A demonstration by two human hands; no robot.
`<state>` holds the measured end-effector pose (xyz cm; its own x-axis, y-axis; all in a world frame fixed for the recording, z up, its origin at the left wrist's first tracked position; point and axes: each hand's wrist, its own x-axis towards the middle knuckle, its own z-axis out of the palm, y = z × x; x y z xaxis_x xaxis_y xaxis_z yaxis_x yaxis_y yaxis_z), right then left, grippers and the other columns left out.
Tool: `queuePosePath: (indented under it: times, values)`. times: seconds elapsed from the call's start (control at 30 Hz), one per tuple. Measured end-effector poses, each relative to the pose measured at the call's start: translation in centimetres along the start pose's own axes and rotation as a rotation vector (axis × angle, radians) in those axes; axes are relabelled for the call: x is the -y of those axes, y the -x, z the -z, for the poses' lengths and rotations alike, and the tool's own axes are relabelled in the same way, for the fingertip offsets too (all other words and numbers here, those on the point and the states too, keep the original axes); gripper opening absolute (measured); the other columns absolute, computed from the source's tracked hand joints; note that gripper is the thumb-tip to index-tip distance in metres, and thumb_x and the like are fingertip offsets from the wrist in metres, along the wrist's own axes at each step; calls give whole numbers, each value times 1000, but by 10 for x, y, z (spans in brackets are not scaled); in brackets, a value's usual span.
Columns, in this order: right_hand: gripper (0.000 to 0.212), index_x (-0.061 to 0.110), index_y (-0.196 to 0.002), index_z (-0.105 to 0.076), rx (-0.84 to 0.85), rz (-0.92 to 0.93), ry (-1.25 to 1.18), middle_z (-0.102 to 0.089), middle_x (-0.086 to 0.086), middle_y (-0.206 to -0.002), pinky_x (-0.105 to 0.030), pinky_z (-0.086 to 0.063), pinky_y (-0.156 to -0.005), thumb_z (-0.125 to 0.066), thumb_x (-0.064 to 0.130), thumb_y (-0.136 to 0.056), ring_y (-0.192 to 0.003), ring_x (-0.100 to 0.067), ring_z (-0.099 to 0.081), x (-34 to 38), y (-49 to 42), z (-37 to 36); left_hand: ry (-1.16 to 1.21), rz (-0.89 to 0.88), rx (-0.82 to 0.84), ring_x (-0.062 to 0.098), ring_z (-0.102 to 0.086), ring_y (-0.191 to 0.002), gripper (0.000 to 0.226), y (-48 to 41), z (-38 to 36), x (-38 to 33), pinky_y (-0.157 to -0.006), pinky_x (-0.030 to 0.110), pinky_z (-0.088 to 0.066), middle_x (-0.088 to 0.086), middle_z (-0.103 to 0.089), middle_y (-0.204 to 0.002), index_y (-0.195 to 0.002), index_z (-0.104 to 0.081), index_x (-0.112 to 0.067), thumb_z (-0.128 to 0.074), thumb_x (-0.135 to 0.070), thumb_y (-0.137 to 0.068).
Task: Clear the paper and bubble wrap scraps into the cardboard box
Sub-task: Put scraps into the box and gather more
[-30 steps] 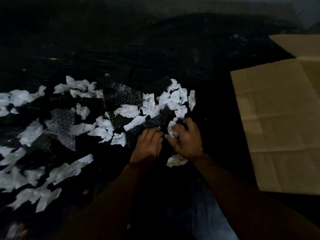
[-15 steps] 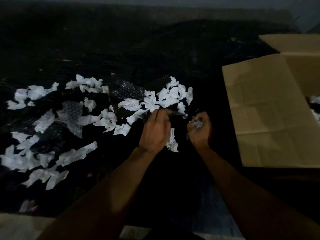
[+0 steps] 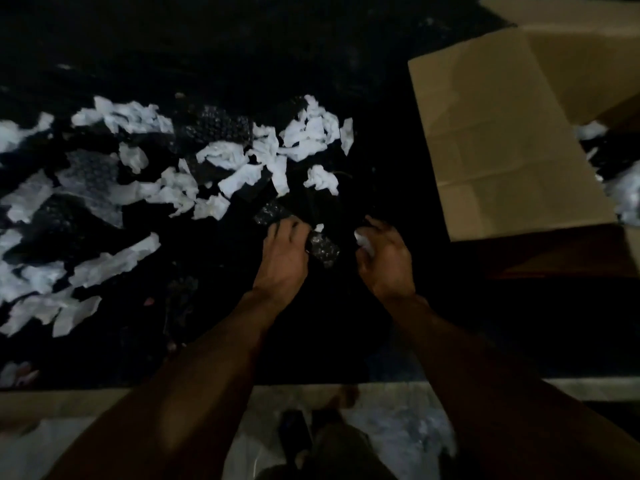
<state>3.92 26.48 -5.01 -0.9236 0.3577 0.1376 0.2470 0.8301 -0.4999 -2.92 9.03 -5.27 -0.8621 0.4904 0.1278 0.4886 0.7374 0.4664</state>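
Several white crumpled paper scraps (image 3: 242,174) and clear bubble wrap pieces (image 3: 214,124) lie scattered over a dark table surface (image 3: 242,46). My left hand (image 3: 282,258) grips a bubble wrap scrap (image 3: 320,247) near the pile's right end. My right hand (image 3: 386,259) curls round a small white paper scrap (image 3: 363,240). The open cardboard box (image 3: 502,140) stands at the right with its flap folded toward me; scraps (image 3: 623,188) lie inside it.
The table's near edge (image 3: 588,386) runs below my forearms, with pale floor and plastic beneath. More paper scraps (image 3: 52,306) spread toward the left edge of view. The scene is dim.
Both hands drew back toward me from the pile, the left now holding bubble wrap, the right still holding paper. The camera tilted down, showing the table edge and more of the box.
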Motion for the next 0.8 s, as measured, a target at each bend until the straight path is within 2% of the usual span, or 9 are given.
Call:
queuePosePath:
  times: [0.1,0.17,0.27,0.37,0.43,0.5,0.63,0.73,0.8]
  values:
    - [30,10,-97,-73,-13,34,-5,-68,-15,-105,-29,-39,-85,-52,9,-76,-90,-39,-61,5,9,-2,33,-53,-12,40,-56,-89,38,6,15,0,-84,45,-52,21,-53,-110,-104,-66,-11,-49,6,-74]
    - [27,13,-95,-74,-14,1,-14,-68,-14,-99,-33,-45,-79,-54,9,-77,-84,-39,-60,10,12,2,70,7,57,38,-57,-81,28,7,26,-2,-76,38,-52,20,-52,-104,-93,-68,-8,-50,7,-78]
    - [22,12,-104,-73,48,-109,-134,-67,-17,-104,-32,-49,-83,-61,12,-85,-93,-37,-62,22,16,12,46,102,109,36,-59,-78,17,14,39,-8,-71,33,-49,15,-54,-94,-88,-66,-10,-53,-18,-80]
    - [34,17,-115,-69,73,-233,-278,-69,-7,-114,-13,-42,-86,-70,31,-85,-104,-20,-64,37,18,25,98,89,60,31,-62,-76,30,20,55,-14,-68,34,-52,7,-60,-82,-79,-62,-20,-56,-50,-77]
    - [51,23,-127,-62,75,-282,-411,-67,-2,-118,-19,-49,-91,-75,39,-80,-105,-11,-63,51,18,37,125,86,21,28,-65,-88,36,15,71,-15,-77,37,-54,6,-67,-94,-97,-68,-29,-57,-57,-78]
    - [66,27,-136,-51,73,-290,-545,-66,-2,-118,-27,-58,-78,-78,37,-77,-101,-8,-63,66,16,54,105,64,-10,27,-63,-101,48,8,94,-18,-87,38,-52,8,-67,-112,-122,-61,-28,-56,-50,-80]
    - [62,16,-135,-54,21,-182,-545,-64,1,-119,2,-40,-54,-78,29,-79,-78,5,-58,93,8,95,52,-54,-128,29,-61,-103,62,-3,147,-32,-91,37,-49,13,-66,-113,-134,-54,-19,-52,-38,-75]
    - [63,16,-133,-56,-57,-85,-474,-63,-2,-126,3,-38,-68,-78,37,-77,-98,1,-55,107,5,135,48,-129,-174,29,-60,-102,70,-12,181,-49,-91,35,-48,14,-64,-112,-141,-46,-22,-58,-35,-73]
    - [63,20,-132,-57,-98,-54,-445,-62,-1,-128,-5,-36,-84,-77,43,-77,-109,-2,-54,110,4,166,45,-184,-187,28,-60,-95,72,-18,199,-66,-87,32,-46,15,-64,-104,-144,-40,-22,-67,-30,-77]
